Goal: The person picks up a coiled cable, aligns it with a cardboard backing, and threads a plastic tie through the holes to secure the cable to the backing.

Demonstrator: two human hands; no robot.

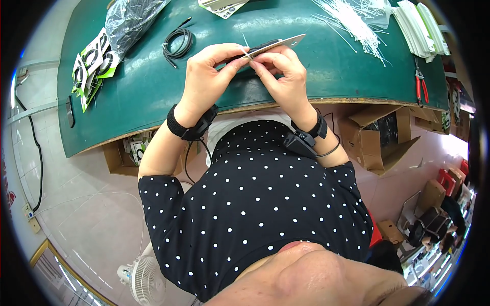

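Observation:
Over the table's near edge, my two hands meet at a flat card (292,41) held tilted, with a black cable lying against it. My left hand (212,69) is closed, its thumb and index finger pinching a thin white cable tie (245,40) whose end sticks up. My right hand (286,72) is closed on the card, thumb tip beside the left fingertips at the tie. The fingers hide where the tie runs round the cable. Just beyond my left hand lies a coiled black cable (177,45).
The green table (143,97) bears cable-bearing cards (92,66) and a plastic bag of dark cables (130,25) at left. Loose white cable ties (357,25), stacked cards (416,30) and red-handled pliers (420,87) lie at right. An open cardboard box (370,143) stands below.

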